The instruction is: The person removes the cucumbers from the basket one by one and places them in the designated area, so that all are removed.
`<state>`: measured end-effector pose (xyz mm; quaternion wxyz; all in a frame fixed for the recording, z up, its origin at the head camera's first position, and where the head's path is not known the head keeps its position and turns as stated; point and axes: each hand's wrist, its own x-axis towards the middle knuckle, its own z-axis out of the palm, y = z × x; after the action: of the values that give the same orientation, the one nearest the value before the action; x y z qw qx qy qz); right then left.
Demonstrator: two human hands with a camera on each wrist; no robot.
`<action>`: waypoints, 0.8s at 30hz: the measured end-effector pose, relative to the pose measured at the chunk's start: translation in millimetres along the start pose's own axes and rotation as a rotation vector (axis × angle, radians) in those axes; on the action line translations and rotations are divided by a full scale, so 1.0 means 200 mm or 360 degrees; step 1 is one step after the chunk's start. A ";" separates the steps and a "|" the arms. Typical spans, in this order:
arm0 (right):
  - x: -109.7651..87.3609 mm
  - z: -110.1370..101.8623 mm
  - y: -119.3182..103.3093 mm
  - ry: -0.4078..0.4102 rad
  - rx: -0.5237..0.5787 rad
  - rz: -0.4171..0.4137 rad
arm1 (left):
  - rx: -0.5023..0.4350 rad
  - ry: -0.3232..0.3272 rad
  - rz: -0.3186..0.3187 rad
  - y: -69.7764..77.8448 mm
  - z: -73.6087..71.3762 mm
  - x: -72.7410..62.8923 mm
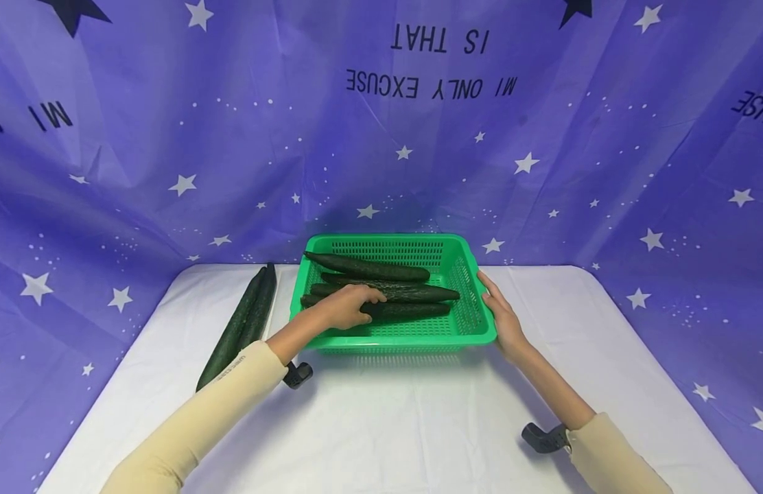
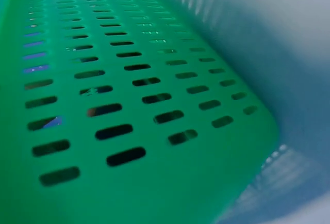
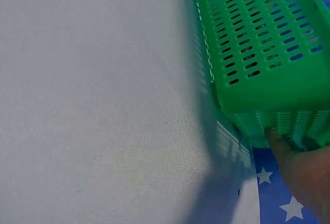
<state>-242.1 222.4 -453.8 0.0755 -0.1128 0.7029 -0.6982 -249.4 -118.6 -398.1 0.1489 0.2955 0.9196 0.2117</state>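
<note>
On the white surface (image 1: 418, 425), I see a green basket (image 1: 394, 341) near the middle of the far edge, several cucumbers (image 1: 425, 293) lying lengthwise inside. The left hand (image 1: 346, 307) touches them; I cannot tell whether it clamps one. The right hand (image 1: 507, 326) rests extended fingers against the basket's right end. Two more cucumbers (image 1: 232, 326) lie toward the surface's far left corner.

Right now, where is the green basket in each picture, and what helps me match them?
Head: the green basket is near the centre, slightly low.
Left wrist: its slotted side, close up, fills the left and middle.
Right wrist: upper right, cut off by the edge.
Shared landmark: the white tablecloth, under the basket, at right in the left wrist view and left in the right wrist view.
</note>
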 end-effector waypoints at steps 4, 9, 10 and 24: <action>0.00 0.00 0.00 0.0005 -0.0003 -0.0005 | 0.0085 -0.0025 -0.0059 0.00 0.01 0.03; 0.00 0.00 0.00 0.0008 0.0002 0.0004 | 0.0196 -0.0033 -0.0143 0.01 0.03 0.06; 0.00 0.00 0.00 0.0007 0.0003 0.0005 | 0.0214 -0.0039 -0.0151 0.01 0.03 0.06; 0.00 -0.01 0.00 0.0023 -0.0008 0.0004 | 0.0164 -0.0052 -0.0122 0.01 -0.01 0.09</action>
<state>-242.9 224.3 -454.6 0.0709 -0.1072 0.7054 -0.6971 -262.3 -106.9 -397.7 0.1566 0.2708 0.9374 0.1534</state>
